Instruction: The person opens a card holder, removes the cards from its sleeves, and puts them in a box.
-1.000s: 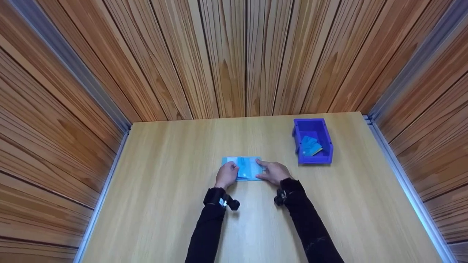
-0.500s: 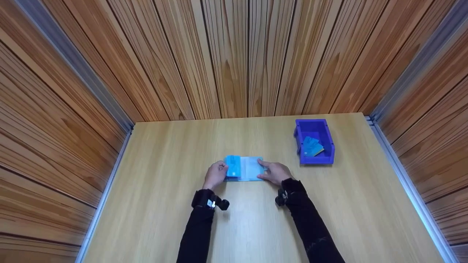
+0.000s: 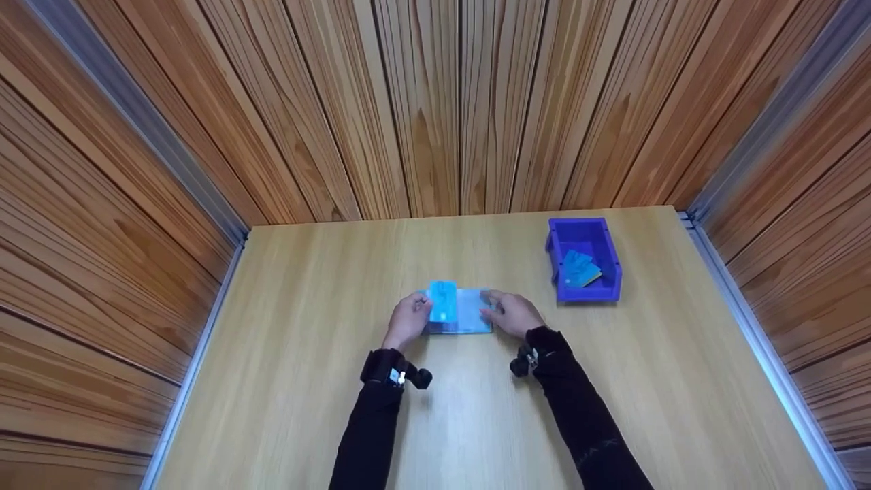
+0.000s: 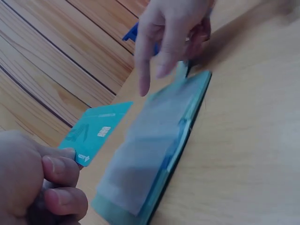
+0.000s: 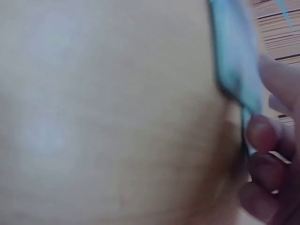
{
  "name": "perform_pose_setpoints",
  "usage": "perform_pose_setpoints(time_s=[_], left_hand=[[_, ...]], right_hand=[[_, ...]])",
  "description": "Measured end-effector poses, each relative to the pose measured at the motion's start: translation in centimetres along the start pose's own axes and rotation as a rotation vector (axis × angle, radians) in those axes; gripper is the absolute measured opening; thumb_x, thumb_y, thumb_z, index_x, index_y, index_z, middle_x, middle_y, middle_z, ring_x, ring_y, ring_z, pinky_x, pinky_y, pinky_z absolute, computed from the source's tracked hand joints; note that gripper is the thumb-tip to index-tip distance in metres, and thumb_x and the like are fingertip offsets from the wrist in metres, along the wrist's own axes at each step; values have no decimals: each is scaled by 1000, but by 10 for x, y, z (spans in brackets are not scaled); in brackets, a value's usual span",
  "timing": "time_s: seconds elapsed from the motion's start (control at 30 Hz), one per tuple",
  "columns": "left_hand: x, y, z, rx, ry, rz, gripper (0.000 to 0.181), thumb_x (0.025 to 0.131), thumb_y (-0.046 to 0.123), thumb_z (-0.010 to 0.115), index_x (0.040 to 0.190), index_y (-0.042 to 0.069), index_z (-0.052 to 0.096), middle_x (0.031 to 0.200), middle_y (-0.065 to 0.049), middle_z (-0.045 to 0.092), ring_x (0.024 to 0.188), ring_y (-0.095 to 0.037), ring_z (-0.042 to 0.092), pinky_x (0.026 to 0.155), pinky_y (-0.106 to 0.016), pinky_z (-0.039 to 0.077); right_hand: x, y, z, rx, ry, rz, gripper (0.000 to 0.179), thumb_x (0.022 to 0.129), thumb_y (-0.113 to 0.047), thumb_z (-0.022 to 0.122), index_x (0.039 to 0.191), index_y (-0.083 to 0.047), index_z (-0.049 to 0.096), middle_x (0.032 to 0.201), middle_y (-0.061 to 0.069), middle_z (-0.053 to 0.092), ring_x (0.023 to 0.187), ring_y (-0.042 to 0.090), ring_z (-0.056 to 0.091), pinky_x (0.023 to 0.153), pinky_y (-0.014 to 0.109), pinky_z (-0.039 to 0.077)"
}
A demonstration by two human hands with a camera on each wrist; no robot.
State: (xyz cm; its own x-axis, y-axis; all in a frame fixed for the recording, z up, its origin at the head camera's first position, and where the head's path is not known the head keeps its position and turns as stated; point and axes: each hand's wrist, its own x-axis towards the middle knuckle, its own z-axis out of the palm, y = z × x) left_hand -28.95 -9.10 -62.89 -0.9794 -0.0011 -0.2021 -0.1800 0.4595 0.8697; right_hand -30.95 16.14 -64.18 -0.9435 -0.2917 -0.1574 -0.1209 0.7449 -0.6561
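A blue-green bank card (image 4: 97, 132) with a chip is pinched by its corner between the thumb and fingers of my left hand (image 3: 409, 316). In the head view it stands over the left part of an unfolded blue card holder (image 3: 475, 313) with clear, whitish sleeves. The left wrist view shows the bank card raised beside the holder, apart from it. My right hand (image 3: 512, 313) is at the holder's right end. Its thumb and index finger reach out straight over that end, with nothing between them, while the other fingers bend near the holder's strap (image 4: 182, 70).
A purple bin (image 3: 607, 294) stands at the back right, with several blue cards (image 3: 578, 269) lying in it. The wooden table (image 3: 326, 286) is bordered by wood-panelled walls at the back and sides.
My left hand first drew the bank card leftward across the holder, then raised it and moved slightly right. My right fingers have loosened from the holder's right end.
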Motion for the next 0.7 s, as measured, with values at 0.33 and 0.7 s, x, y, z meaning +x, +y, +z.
perform_pose_setpoints(time_s=[0.33,0.7], left_hand=[[-7,16,22,-276,-85,91,15,106,13,57,96,3,61,66,8,49,59,-8,47,54,-21,37],[-7,3,16,324,29,192,29,105,27,62,130,17,71,69,0,59,62,-17,55,61,-32,41]], right_hand=[[-1,-26,4,445,46,-56,30,107,-26,58,84,-8,63,59,-7,47,55,10,44,55,24,35],[-4,-23,1,425,119,7,36,106,-24,60,72,-16,51,62,-9,40,58,11,40,59,26,32]])
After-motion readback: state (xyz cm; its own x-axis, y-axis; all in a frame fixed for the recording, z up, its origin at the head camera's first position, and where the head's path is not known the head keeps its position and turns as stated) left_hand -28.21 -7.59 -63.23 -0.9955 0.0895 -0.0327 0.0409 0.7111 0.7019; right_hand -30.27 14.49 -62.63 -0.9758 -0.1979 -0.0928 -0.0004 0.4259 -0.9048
